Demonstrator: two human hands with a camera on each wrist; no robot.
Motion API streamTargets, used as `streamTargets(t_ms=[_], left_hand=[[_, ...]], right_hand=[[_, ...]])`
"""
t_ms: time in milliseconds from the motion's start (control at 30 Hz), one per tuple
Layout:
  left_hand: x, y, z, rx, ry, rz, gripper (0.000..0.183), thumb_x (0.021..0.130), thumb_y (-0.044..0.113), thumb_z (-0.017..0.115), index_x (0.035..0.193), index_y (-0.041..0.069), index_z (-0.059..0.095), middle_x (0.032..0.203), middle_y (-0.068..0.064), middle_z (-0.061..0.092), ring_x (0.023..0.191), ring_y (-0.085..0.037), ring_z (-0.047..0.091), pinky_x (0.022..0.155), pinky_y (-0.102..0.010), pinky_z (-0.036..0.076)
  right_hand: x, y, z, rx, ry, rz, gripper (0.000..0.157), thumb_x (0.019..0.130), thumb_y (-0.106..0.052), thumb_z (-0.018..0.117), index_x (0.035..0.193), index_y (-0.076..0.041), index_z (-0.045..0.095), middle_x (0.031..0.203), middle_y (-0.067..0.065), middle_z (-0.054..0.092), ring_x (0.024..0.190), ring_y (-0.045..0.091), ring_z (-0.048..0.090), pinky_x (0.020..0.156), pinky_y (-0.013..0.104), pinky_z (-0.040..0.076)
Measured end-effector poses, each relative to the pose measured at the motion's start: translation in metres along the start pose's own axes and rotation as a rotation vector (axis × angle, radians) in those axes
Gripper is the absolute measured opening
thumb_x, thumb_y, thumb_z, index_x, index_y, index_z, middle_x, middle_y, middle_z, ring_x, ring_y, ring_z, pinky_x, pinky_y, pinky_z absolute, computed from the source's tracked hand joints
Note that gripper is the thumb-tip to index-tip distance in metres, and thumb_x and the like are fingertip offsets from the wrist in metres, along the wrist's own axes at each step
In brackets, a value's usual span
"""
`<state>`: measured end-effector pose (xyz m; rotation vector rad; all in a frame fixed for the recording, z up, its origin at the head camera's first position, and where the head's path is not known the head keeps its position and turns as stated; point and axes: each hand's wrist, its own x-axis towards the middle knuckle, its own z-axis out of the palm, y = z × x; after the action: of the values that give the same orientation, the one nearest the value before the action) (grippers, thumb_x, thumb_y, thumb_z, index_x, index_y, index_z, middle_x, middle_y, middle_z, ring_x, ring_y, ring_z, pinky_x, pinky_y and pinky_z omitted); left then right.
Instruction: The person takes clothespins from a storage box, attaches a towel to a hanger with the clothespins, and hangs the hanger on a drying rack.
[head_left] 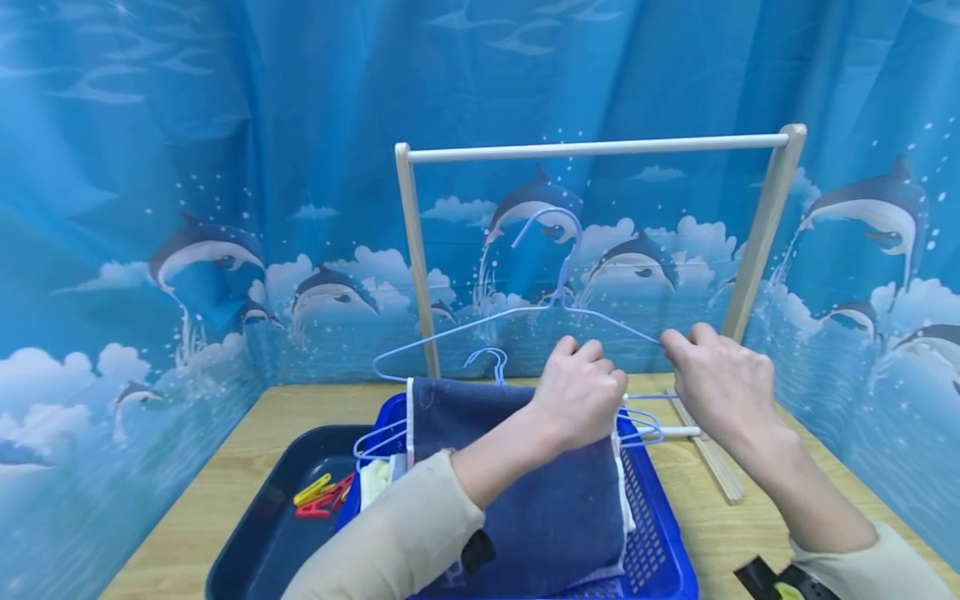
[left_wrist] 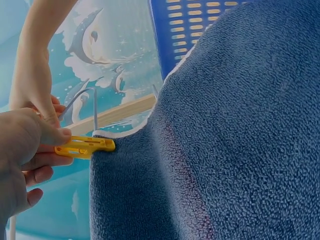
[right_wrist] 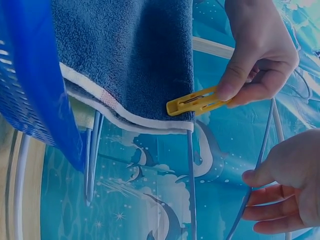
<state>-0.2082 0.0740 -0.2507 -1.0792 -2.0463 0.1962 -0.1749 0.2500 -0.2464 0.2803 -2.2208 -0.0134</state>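
Observation:
A dark blue towel (head_left: 540,517) with white edging is folded over the lower bar of a light purple wire hanger (head_left: 465,322). My left hand (head_left: 576,396) pinches a yellow clothespin (left_wrist: 85,145) between thumb and fingers. In the right wrist view the tip of this clothespin (right_wrist: 192,103) sits on the towel's top corner, at the hanger bar. Farther right, my right hand (head_left: 723,385) holds the hanger's sloping shoulder wire between thumb and fingers. The hanger's hook (head_left: 558,218) points up, in front of the rack.
Behind the hanger stands a wooden rack with a white rail (head_left: 600,148). A blue basket (head_left: 663,533) below the towel holds more hangers (head_left: 375,442) and cloth. At left, a dark tray (head_left: 255,517) contains red and yellow clothespins (head_left: 322,497). A dolphin-print curtain surrounds the wooden table (head_left: 187,500).

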Motion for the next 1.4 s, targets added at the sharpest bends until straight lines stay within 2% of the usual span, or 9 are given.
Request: streamTargets(t_ms=[133, 367, 567, 800, 1100, 1267, 1400], left_hand=[[-0.002, 0.002, 0.000, 0.015, -0.011, 0.020, 0.016, 0.084, 0.021, 0.054, 0.071, 0.025, 0.062, 0.070, 0.010, 0.058, 0.073, -0.011, 0.044, 0.066, -0.029, 0.032], [-0.003, 0.004, 0.001, 0.032, -0.027, 0.013, 0.014, 0.087, 0.026, 0.052, 0.078, 0.025, 0.062, 0.075, 0.009, 0.058, 0.074, -0.012, 0.045, 0.066, -0.029, 0.032], [-0.002, 0.005, -0.004, 0.034, -0.106, 0.028, 0.015, 0.090, 0.029, 0.050, 0.091, 0.025, 0.064, 0.081, 0.009, 0.058, 0.078, -0.012, 0.047, 0.070, -0.031, 0.033], [-0.002, 0.005, -0.011, 0.006, -0.162, 0.007, 0.025, 0.085, 0.048, 0.059, 0.094, 0.025, 0.063, 0.086, 0.009, 0.059, 0.082, -0.012, 0.048, 0.074, -0.031, 0.034], [-0.008, -0.005, -0.027, 0.010, -0.027, 0.016, 0.022, 0.086, 0.044, 0.059, 0.091, 0.024, 0.069, 0.086, 0.009, 0.063, 0.081, -0.011, 0.052, 0.074, -0.028, 0.039], [-0.015, -0.015, -0.040, -0.040, -0.027, -0.014, 0.019, 0.087, 0.038, 0.059, 0.091, 0.022, 0.070, 0.086, 0.008, 0.064, 0.078, -0.010, 0.053, 0.071, -0.026, 0.040], [-0.025, -0.027, -0.048, -0.069, -0.005, -0.040, 0.016, 0.088, 0.032, 0.059, 0.084, 0.020, 0.069, 0.077, 0.007, 0.063, 0.072, -0.010, 0.052, 0.065, -0.024, 0.040]], right_hand=[[0.000, 0.000, 0.001, -0.001, 0.016, -0.002, 0.013, 0.080, 0.001, 0.060, 0.075, -0.010, 0.054, 0.063, 0.009, 0.047, 0.039, 0.018, 0.033, 0.031, 0.033, 0.023], [0.000, -0.001, 0.003, -0.002, 0.000, 0.011, 0.011, 0.082, -0.001, 0.061, 0.077, -0.010, 0.056, 0.064, 0.010, 0.047, 0.038, 0.017, 0.031, 0.031, 0.032, 0.022], [0.000, 0.000, 0.003, -0.005, 0.003, 0.007, 0.010, 0.082, -0.001, 0.061, 0.078, -0.009, 0.057, 0.063, 0.010, 0.046, 0.038, 0.016, 0.029, 0.031, 0.031, 0.021], [-0.001, 0.001, 0.004, 0.000, 0.008, 0.013, 0.011, 0.083, -0.001, 0.060, 0.077, -0.010, 0.056, 0.062, 0.009, 0.046, 0.038, 0.016, 0.029, 0.031, 0.031, 0.021], [-0.002, 0.002, 0.006, 0.007, 0.023, 0.024, 0.012, 0.083, -0.004, 0.061, 0.074, -0.011, 0.055, 0.062, 0.009, 0.046, 0.038, 0.018, 0.032, 0.031, 0.034, 0.023], [-0.002, 0.003, 0.006, 0.011, 0.011, 0.026, 0.007, 0.082, -0.006, 0.063, 0.078, -0.010, 0.058, 0.063, 0.009, 0.048, 0.039, 0.018, 0.034, 0.031, 0.035, 0.024], [-0.002, 0.003, 0.006, 0.017, 0.007, 0.027, 0.004, 0.081, -0.006, 0.064, 0.083, -0.009, 0.062, 0.064, 0.010, 0.049, 0.039, 0.018, 0.034, 0.031, 0.035, 0.024]])
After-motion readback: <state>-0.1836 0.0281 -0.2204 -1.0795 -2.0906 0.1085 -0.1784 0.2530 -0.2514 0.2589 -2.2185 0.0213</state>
